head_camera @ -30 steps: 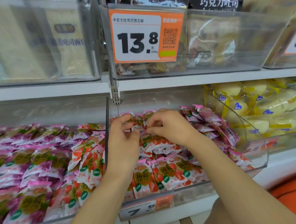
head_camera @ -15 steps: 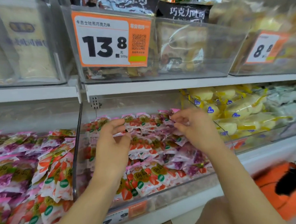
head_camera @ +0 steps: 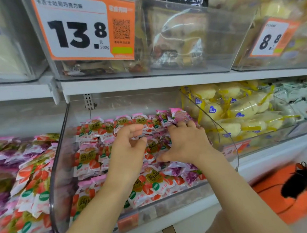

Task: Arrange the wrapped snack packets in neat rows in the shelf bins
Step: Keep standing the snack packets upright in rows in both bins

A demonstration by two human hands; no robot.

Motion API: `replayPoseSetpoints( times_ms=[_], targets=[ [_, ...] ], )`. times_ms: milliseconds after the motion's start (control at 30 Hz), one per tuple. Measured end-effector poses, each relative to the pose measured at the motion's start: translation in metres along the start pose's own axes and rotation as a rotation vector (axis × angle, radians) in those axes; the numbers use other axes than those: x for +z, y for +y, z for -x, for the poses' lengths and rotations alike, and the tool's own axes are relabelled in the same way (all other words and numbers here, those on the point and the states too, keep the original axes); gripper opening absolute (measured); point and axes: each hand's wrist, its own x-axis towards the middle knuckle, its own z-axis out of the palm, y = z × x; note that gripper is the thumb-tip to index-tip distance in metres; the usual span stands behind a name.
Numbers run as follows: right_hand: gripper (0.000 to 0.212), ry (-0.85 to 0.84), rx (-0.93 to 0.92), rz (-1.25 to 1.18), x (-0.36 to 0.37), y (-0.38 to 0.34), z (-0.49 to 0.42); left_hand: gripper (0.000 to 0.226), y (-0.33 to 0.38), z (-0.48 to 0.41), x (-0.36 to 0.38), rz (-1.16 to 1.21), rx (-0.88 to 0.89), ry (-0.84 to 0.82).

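A clear shelf bin (head_camera: 61, 156) holds rows of pink-edged strawberry snack packets (head_camera: 88, 160), with purple snack packets (head_camera: 177, 115) at its back right and front right. My left hand (head_camera: 128, 151) hovers over the middle rows, its thumb and forefinger loosely curved and apart, holding nothing that I can see. My right hand (head_camera: 187, 144) lies to its right. Its fingers hook down over the upright purple packets at the back, and its thumb is spread out to the left.
The bin to the left (head_camera: 27, 176) holds mixed purple and strawberry packets. To the right is a bin of yellow-wrapped cakes (head_camera: 238, 112). Overhead, a shelf carries bins with price tags 13.8 (head_camera: 84, 31) and 8.8 (head_camera: 271, 37). An orange and black thing (head_camera: 295, 189) lies on the floor, lower right.
The two hands were pinching packets close together at the bin's middle. They have parted, the right one reaching to the purple packets at the back right, and the view has swung right.
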Motion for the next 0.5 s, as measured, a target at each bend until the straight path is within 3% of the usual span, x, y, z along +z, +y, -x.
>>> replayPoseSetpoints(
  times_ms=[200, 367, 500],
  targets=[
    [0.034, 0.212, 0.035, -0.185, 0.003, -0.001, 0.002, 0.029, 0.001, 0.0, -0.003, 0.011, 0.001, -0.007],
    [0.043, 0.383, 0.042, -0.129, 0.008, 0.002, 0.005, 0.028, 0.001, 0.001, -0.006, 0.027, 0.002, -0.015],
    [0.03, 0.547, 0.049, -0.168, 0.014, 0.005, 0.0, 0.028, 0.001, 0.002, -0.006, 0.038, -0.008, -0.03]
  ],
)
